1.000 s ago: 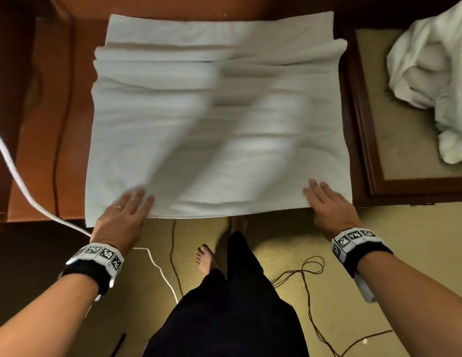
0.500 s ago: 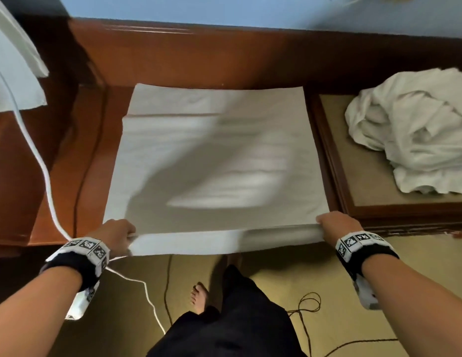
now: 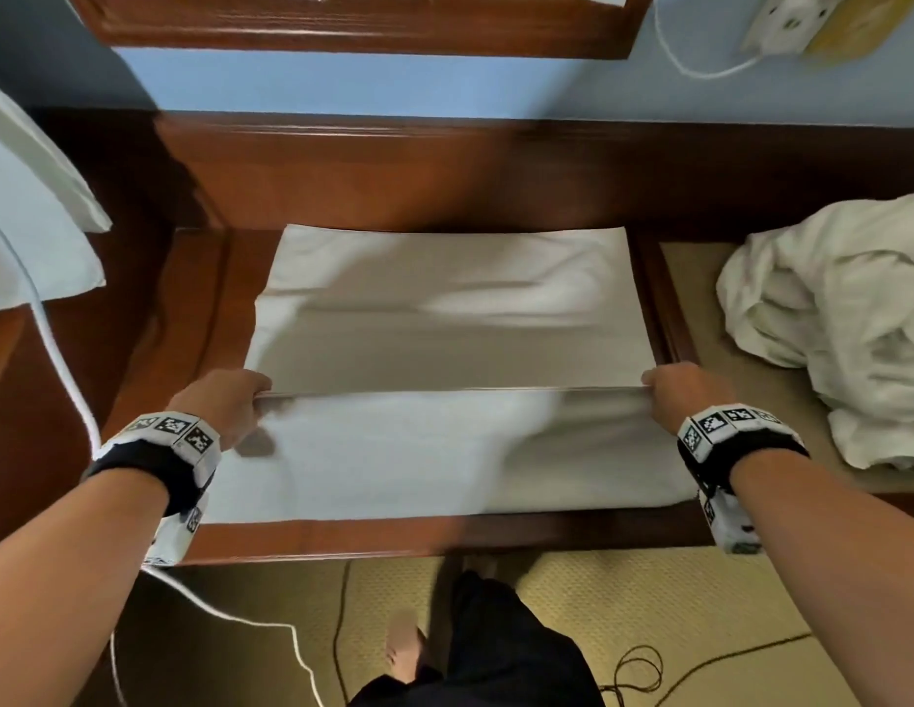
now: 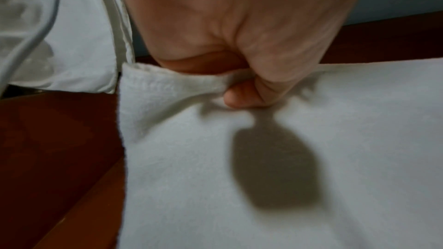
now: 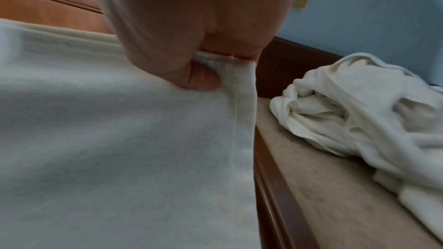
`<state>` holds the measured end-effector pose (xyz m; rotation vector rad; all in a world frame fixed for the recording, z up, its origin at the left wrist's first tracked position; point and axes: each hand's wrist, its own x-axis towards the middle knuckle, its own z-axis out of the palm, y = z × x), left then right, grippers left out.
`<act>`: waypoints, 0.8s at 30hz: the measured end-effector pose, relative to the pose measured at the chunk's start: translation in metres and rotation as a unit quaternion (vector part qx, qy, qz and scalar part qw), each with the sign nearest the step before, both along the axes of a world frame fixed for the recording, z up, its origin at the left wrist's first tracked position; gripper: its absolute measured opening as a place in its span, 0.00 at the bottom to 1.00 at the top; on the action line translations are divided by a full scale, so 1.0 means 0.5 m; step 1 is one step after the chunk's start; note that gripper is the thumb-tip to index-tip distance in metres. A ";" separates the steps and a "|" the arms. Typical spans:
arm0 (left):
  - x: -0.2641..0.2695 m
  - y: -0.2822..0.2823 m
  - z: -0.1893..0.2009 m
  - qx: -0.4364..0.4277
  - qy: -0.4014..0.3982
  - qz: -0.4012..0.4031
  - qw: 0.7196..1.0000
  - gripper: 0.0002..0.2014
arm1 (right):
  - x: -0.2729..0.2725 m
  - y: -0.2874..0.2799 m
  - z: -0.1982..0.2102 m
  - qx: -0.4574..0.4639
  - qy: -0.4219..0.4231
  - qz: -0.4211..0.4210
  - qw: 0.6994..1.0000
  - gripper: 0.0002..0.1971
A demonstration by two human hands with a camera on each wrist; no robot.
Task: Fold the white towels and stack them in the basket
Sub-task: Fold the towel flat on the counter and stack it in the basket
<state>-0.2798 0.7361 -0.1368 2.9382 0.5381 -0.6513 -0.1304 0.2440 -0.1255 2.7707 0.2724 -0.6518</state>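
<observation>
Holding the white towel (image 3: 445,441) by its two near corners, we pinch one in our left hand (image 3: 225,400) and one in our right hand (image 3: 674,395). The towel lies on the wooden counter (image 3: 154,359), partly lifted. A crumpled towel pile (image 3: 842,318) sits to the right.

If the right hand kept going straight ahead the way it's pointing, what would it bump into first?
The right hand, pinching the towel edge, points toward the wall. Ahead lies only the far half of that towel, low beneath it; the first solid thing is probably the wooden back rail, though depth is unclear.
</observation>
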 end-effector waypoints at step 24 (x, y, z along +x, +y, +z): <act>-0.026 -0.098 -0.270 -0.050 -0.008 -0.030 0.998 0.39 | -0.044 0.052 -0.302 0.150 -0.012 -0.001 0.989 0.35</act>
